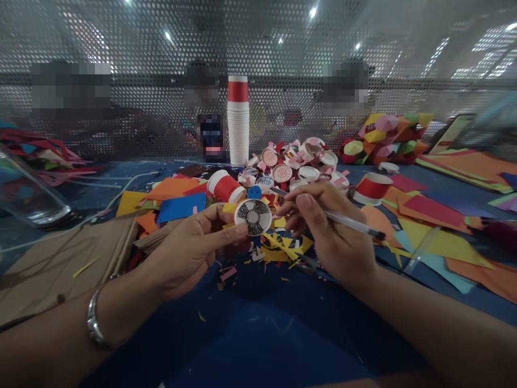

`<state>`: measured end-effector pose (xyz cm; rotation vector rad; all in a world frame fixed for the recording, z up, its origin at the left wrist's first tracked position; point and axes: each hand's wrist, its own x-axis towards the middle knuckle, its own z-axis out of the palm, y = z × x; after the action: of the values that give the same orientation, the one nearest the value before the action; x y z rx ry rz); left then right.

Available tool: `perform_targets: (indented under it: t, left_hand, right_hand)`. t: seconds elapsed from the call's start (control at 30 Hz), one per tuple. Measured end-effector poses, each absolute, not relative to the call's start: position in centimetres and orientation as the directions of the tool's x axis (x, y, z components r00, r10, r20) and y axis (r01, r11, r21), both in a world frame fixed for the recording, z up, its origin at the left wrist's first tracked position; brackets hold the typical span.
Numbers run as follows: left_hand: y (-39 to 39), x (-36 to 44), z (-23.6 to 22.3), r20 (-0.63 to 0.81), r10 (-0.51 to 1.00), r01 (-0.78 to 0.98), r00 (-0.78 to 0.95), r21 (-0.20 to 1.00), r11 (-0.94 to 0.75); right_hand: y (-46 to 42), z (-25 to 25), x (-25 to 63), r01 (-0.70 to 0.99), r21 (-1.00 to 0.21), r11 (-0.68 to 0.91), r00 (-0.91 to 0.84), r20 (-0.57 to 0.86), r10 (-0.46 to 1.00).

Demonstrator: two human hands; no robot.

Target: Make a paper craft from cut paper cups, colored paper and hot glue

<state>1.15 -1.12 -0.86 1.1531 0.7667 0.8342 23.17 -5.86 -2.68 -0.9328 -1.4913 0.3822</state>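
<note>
Left hand [194,245] pinching a black-hatched disc [253,217] (probably a paper-cup base)
Right of the disc, the right hand [341,245] grips a clear-barrelled pen [349,221].

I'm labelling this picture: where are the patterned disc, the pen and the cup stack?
Patterned disc [253,217]: head view, the middle of its face.
Pen [348,221]: head view, on its clear barrel.
Cup stack [238,126]: head view, on the nested white rims.

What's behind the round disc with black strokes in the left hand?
Past its upper edge: a small blue piece, a tipped red-and-white cup and, farther back, a heap of round pieces. Whatever lies directly behind the disc is covered and can't be seen.
</note>
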Motion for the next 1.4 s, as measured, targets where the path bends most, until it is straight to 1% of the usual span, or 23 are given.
perform_targets:
  t: [0.13, 0.27, 0.37, 0.63, 0.77, 0.9, 1.07, 1.2, 1.3, 1.4]
  left_hand:
    - [-1.5, 1.4, -0.7, -0.055, 0.874, -0.215, 0.483, 0.96, 0.179]
    - [-1.9, 1.7, -0.4, -0.052, 0.886, -0.239, 0.46, 0.954, 0.18]
    - [-2.0, 2.0, -0.3, -0.059, 0.879, -0.24, 0.473, 0.951, 0.193]
    - [-2.0, 2.1, -0.4, -0.052, 0.838, -0.207, 0.543, 0.959, 0.193]
    - [-1.9, 2.2, 0.2, -0.066, 0.835, -0.166, 0.546, 0.969, 0.185]
    - [-1.8, 2.7, 1.1, -0.086, 0.852, -0.138, 0.517, 0.974, 0.182]
    - [-1.7, 3.0, 1.6, -0.11, 0.863, -0.083, 0.493, 0.981, 0.173]
    - [-1.6, 3.1, 1.2, -0.126, 0.863, -0.12, 0.49, 0.97, 0.209]
    - [-1.7, 3.0, 0.8, -0.131, 0.845, -0.154, 0.519, 0.958, 0.243]
    - [-1.8, 2.7, 0.7, -0.148, 0.836, -0.14, 0.529, 0.956, 0.258]
  right_hand:
    - [-5.3, -2.7, 23.3, 0.349, -0.771, 0.532, 0.091, 0.593, 0.8]
    - [-5.2, -2.3, 23.0, 0.258, -0.822, 0.508, 0.069, 0.54, 0.839]
    - [-5.3, -2.2, 22.7, 0.198, -0.835, 0.513, 0.046, 0.53, 0.847]
    - [-5.1, -2.0, 22.8, 0.145, -0.854, 0.5, 0.053, 0.511, 0.858]
    - [-5.3, -1.9, 22.8, 0.159, -0.848, 0.505, 0.013, 0.514, 0.858]
    - [-5.3, -2.0, 22.8, 0.128, -0.86, 0.494, -0.029, 0.494, 0.869]
    - [-5.1, -2.1, 23.1, 0.139, -0.851, 0.507, -0.027, 0.508, 0.861]
    - [-5.1, -2.0, 23.3, 0.184, -0.839, 0.512, -0.031, 0.516, 0.856]
    - [-5.1, -2.0, 23.4, 0.183, -0.844, 0.504, -0.026, 0.508, 0.861]
    - [-5.0, -2.2, 23.4, 0.177, -0.851, 0.494, -0.02, 0.499, 0.866]
